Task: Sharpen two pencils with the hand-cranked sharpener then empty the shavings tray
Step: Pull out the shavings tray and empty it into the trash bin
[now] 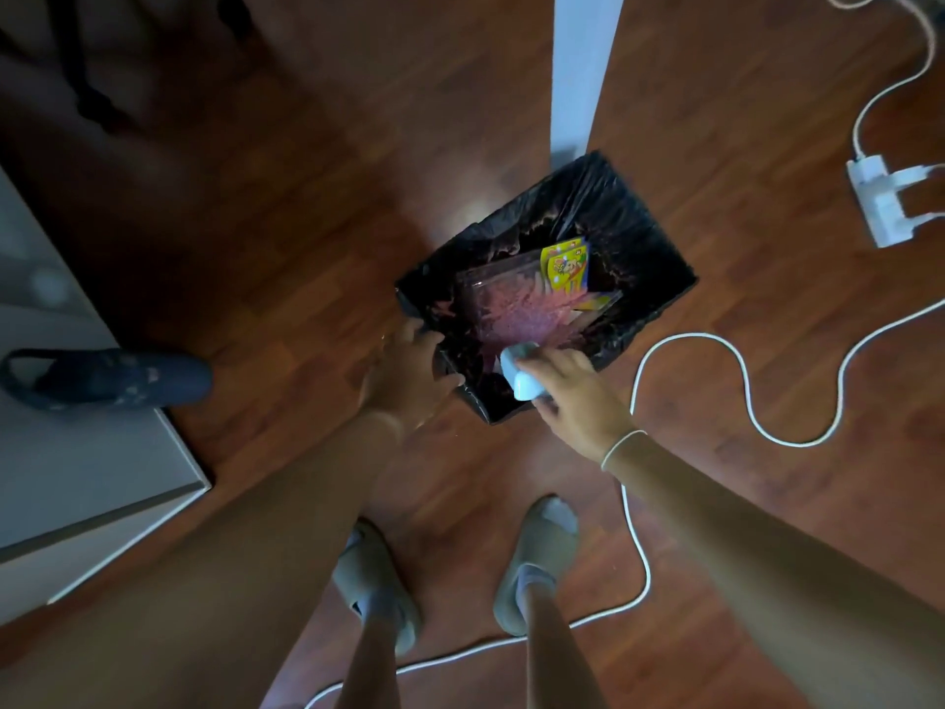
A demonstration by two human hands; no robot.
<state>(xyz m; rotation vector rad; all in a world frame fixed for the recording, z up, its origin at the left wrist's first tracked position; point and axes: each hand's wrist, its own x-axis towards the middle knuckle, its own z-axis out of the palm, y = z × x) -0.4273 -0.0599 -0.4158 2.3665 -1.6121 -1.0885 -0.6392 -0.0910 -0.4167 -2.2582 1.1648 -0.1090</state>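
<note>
A small pale blue shavings tray [517,377] is held over the near corner of a square waste bin [654,237] lined with a black bag. My right hand [572,396] grips the tray from above, fingers curled round it. My left hand [409,371] holds the bin's near left rim, with the thumb on the bag edge. Inside the bin lie a clear plastic package and a yellow printed wrapper [565,266]. The sharpener and the pencils are out of view.
The bin stands on a dark wooden floor beside a white post [583,69]. A white cable [741,391] loops on the floor to the right, leading to a white power strip [874,197]. A white cabinet [76,452] and a dark slipper [112,378] are at left. My feet in slippers stand below.
</note>
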